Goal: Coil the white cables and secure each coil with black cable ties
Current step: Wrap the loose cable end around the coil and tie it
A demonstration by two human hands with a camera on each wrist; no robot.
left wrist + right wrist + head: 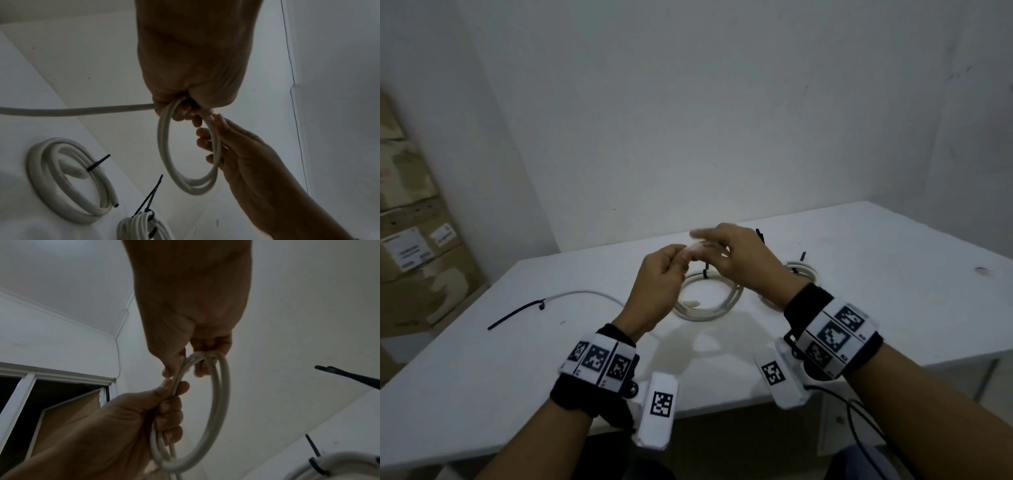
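Note:
Both hands are raised over the white table (876,291) with a small white cable coil (164,146) of a few turns between them. My left hand (674,257) grips one side of the loop with curled fingers (170,418). My right hand (709,243) pinches the top of the same coil (222,402). The cable's loose tail (585,294) runs left from my left hand across the table. A loose black cable tie (517,313) lies beside that tail. Two tied coils rest on the table, one (709,301) under my hands and one (801,270) to the right.
Cardboard boxes (414,240) are stacked at the far left beyond the table's edge. White walls close in behind and to the right of the table. The tied coils (72,180) carry black ties with ends sticking up.

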